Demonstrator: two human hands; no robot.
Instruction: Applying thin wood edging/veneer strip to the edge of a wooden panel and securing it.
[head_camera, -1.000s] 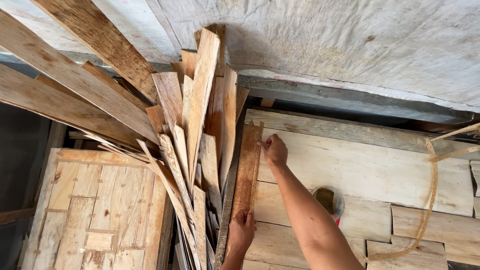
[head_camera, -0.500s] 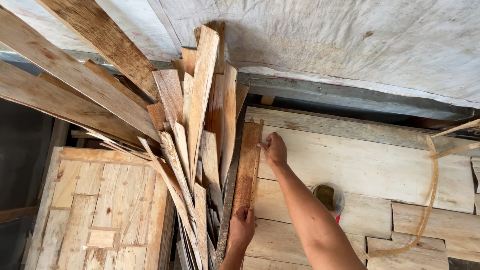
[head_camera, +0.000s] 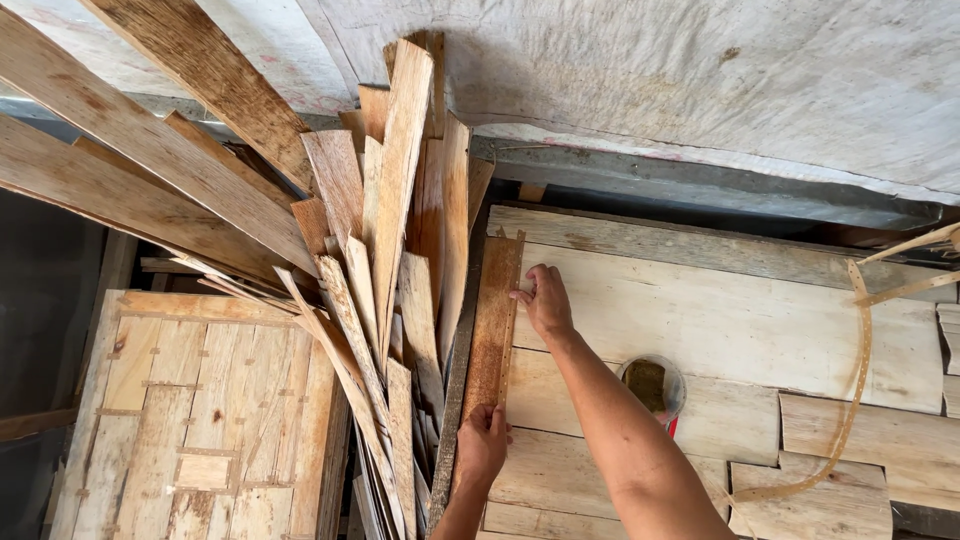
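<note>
Lying flat on the bench, a narrow reddish-brown strip of thin wood veneer (head_camera: 494, 322) runs lengthwise away from the person, its long axis near upright in the head view, along the left edge of the pale sheets.

Hands: the right hand (head_camera: 545, 302) rests on the strip's right edge near its far half, fingers spread flat and pressing, holding nothing closed. The left hand (head_camera: 483, 446) sits at the strip's near end, fingers curled over that end; whether it grips or only steadies cannot be told. The left hand is the nearer to the body; the strip lies between and just left of both.

Surface: the bench (head_camera: 720, 320) is covered with broad pale veneer sheets, butted and overlapping, some cracked at the near right.

Adjacent items: a fan of long narrow wooden offcut strips (head_camera: 400, 230), leaning and overlapping, just left of the strip; a patched rectangular panel of small pale veneer pieces (head_camera: 200, 420) lower left; a small round open tin with dark contents (head_camera: 651, 385) beside the right forearm; a thin curled sliver of veneer (head_camera: 858, 370) at the right.

Room: a stained grey-white sheet or wall (head_camera: 680, 80) behind, above a dark rail.
</note>
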